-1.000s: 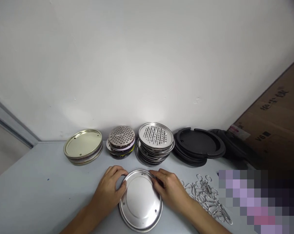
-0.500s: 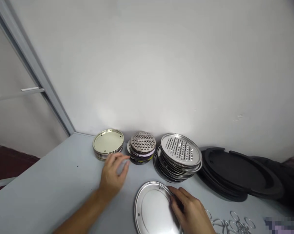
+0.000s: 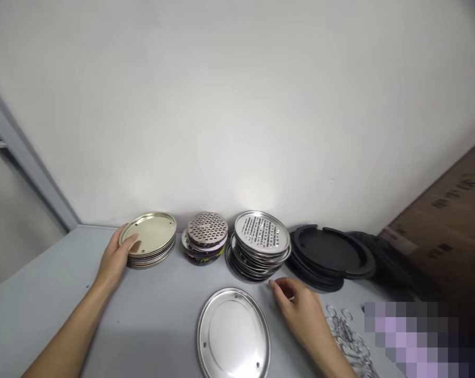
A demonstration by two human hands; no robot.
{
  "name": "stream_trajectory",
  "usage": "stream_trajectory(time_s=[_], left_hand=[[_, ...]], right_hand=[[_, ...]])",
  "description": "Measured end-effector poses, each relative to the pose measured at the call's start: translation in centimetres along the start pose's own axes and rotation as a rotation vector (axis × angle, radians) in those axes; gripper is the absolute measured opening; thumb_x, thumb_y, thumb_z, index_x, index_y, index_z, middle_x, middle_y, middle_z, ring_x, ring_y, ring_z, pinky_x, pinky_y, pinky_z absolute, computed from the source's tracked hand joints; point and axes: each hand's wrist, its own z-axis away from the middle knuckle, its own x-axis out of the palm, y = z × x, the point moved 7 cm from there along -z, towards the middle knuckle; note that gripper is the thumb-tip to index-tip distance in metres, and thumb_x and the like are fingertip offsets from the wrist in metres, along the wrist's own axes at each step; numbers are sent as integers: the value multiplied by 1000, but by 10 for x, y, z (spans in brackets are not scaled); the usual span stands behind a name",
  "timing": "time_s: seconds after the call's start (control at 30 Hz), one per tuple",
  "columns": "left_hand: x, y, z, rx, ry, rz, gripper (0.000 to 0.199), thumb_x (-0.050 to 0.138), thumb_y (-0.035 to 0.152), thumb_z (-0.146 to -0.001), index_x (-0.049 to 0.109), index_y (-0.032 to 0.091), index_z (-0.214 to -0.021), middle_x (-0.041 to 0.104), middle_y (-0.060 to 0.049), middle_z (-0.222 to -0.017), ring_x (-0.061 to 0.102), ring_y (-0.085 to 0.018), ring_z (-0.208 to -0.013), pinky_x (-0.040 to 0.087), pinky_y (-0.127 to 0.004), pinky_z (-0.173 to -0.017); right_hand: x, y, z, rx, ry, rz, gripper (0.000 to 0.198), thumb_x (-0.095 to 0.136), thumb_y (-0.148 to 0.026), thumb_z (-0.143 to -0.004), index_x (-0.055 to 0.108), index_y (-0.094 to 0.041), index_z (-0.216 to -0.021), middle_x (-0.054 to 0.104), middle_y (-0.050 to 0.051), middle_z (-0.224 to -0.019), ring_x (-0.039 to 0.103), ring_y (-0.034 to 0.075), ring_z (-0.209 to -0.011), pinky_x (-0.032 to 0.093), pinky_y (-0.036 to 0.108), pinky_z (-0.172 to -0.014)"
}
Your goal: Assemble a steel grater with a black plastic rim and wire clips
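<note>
At the back left, my left hand (image 3: 117, 254) grips the left rim of the top pale-gold round metal lid (image 3: 153, 231), its thumb over the edge. That lid lies on a stack of similar lids and tilts up a little on the hand's side. My right hand (image 3: 296, 304) hovers loosely curled, with a gap between thumb and fingers and nothing held. Just left of it, a silver round metal lid (image 3: 233, 336) with small holes near its rim lies flat on the grey table, not touched by either hand.
Along the wall stand a stack topped by a small perforated grater disc (image 3: 207, 229), a taller stack topped by a silver grater disc (image 3: 262, 232), and black round trays (image 3: 332, 249). Metal rings (image 3: 346, 336) lie at right, near a cardboard box (image 3: 446, 226).
My left hand has moved left from beside the small grater stack to the gold lid and taken its rim. My right hand has let go of the silver lid. The view has turned right.
</note>
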Motion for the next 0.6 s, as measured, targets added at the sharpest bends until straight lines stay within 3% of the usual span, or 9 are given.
stream_trajectory(time_s=[0.1, 0.2, 0.3, 0.4, 0.6], left_hand=[[0, -5, 0, -39, -31, -17, 59, 68, 44, -77, 58, 27, -133, 66, -3, -126, 55, -32, -126, 35, -47, -114], [-1, -4, 6, -59, -104, -28, 58, 66, 42, -78, 56, 28, -134, 64, -2, -130, 54, -31, -127, 34, -45, -115], [-4, 0, 15, -81, -208, -45, 60, 64, 40, -78, 54, 28, -136, 61, -3, -135, 52, -31, -128, 34, -44, -114], [-10, 7, 26, -108, -313, -87, 59, 62, 36, -78, 54, 28, -136, 62, -4, -135, 52, -32, -128, 34, -47, -114], [-16, 21, 44, -129, -539, -182, 69, 63, 33, -76, 47, 32, -143, 66, -2, -129, 58, -32, -120, 40, -48, -108]], right_hand=[[-7, 20, -11, 85, 64, -91, 50, 52, -50, -85, 63, -12, -115, 74, 15, -99, 72, 29, -83, 55, 37, -75], [-4, 25, -18, 76, 57, -128, 61, 51, -47, -84, 50, -10, -132, 71, 16, -115, 72, 26, -92, 56, 36, -81], [-2, 21, -19, 58, 58, -123, 63, 55, -45, -81, 48, -13, -135, 70, 14, -118, 71, 26, -94, 54, 38, -87], [-2, 19, -17, 63, 63, -95, 63, 57, -42, -79, 50, -14, -134, 73, 12, -108, 71, 28, -92, 52, 41, -88], [1, 13, -14, 55, 53, -88, 63, 58, -44, -79, 51, -12, -133, 73, 13, -104, 70, 27, -84, 52, 41, -81]])
